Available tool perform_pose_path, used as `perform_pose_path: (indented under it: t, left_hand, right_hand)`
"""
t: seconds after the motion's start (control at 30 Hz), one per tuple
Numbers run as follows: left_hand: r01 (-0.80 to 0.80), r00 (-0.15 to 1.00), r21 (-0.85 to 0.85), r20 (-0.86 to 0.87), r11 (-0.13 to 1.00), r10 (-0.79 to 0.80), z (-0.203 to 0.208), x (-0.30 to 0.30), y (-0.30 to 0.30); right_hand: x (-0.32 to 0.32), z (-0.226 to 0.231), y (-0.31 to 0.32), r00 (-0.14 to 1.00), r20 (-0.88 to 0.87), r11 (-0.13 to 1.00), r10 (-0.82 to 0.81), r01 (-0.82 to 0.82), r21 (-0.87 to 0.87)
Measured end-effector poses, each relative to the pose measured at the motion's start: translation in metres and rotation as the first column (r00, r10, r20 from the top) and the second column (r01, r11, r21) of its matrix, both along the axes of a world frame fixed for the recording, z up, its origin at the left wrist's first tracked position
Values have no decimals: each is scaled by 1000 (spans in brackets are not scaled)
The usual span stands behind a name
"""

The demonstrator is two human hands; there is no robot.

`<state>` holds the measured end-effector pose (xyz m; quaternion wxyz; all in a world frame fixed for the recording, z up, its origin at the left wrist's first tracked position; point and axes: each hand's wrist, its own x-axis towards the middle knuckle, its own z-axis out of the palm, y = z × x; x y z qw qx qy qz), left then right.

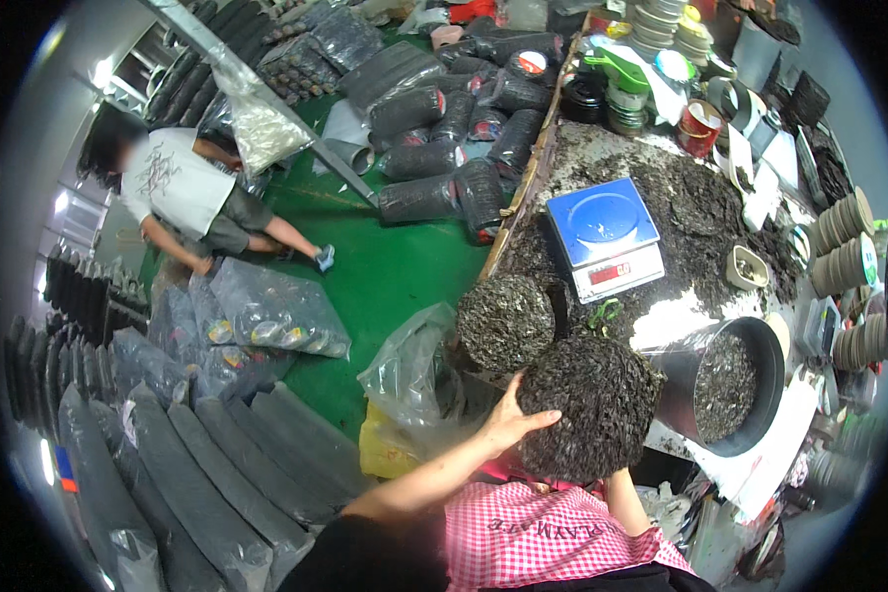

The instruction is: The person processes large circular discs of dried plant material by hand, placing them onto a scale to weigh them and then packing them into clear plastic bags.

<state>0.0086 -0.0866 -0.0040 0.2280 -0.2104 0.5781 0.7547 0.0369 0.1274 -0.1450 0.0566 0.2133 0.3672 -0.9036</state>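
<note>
L hand (512,422), thumb spread, grips L side of round seaweed cake (592,409) by bench (590,150); R hand hidden by it, can't tell grip; dark lettering (526,526) on apron (543,503); red digits (618,271) on scale (604,219).

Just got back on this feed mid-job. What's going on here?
The person is holding a dark round cake of flakes: the left hand grips its left side, while the right forearm reaches in below and that hand is hidden. A second round cake sits just beyond, to the left. A blue-topped scale stands on the flake-strewn table, with a dark bucket to the right. A co-worker bends by plastic bags.
</note>
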Motion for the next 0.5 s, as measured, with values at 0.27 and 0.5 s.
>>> perform_pose_path:
  t: [0.27, 0.5]
  left_hand:
    - [74, 973, -733, -96, 676, -211, -148, -17, 2]
    - [-50, 938, -819, -235, 571, -254, -132, -22, 32]
  right_hand:
    - [-3, -94, 43, 969, 214, 991, 124, -132, 22]
    - [3, -24, 36, 975, 186, 707, 120, -216, 674]
